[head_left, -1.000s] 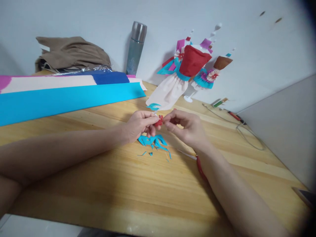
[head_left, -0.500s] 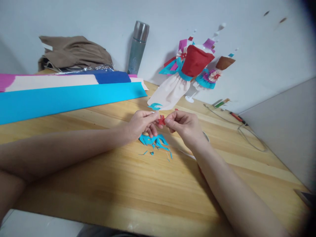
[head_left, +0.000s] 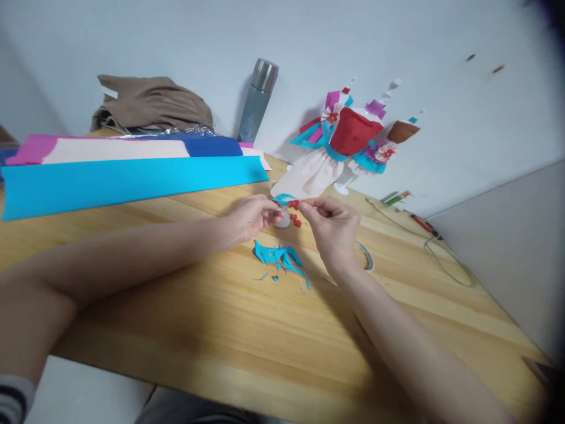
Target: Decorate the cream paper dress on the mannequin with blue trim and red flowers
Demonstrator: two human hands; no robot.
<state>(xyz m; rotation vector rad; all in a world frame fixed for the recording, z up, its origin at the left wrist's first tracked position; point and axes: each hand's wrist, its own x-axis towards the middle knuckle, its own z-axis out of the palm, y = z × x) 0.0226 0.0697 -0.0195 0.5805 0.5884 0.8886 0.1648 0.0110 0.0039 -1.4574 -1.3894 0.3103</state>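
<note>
- Since half a second ago, the right hand (head_left: 333, 227) has carried a red flower piece (head_left: 293, 204) away from the left hand (head_left: 251, 219) and up to the hem; a striped cuff (head_left: 16, 397) has entered the head view's lower left corner.
- Right thumb and forefinger pinch the flower piece by one edge, right at a curved blue leaf (head_left: 282, 198); whether the two touch, I can't say.
- Left fingers curl with a narrow gap just beside a white disc (head_left: 282, 220); I can't tell whether they grip anything.
- That flower piece is small, bright and lobed; more red bits (head_left: 296, 221) show just below it.
- Behind it rises a small dress (head_left: 311, 171), tilted as I see it: red bodice, blue waistband, pale gathered skirt.
- Blue scraps (head_left: 278, 255) lie loose on the wooden table (head_left: 220, 330), nearer the person.
- Near the wall stands a flask (head_left: 253, 109), metal cap on, its contents out of sight.
- Clear plastic (head_left: 194, 131) peeks from under a folded brown cloth (head_left: 159, 103), behind a long blue sheet (head_left: 132, 185); what it wraps is hard to make out.
- Partly behind the right hand sits a ring-shaped roll (head_left: 369, 257); of another thing only a thin pale tip (head_left: 332, 283) shows.
- Decorated figures behind the dress are partly covered by it.
</note>
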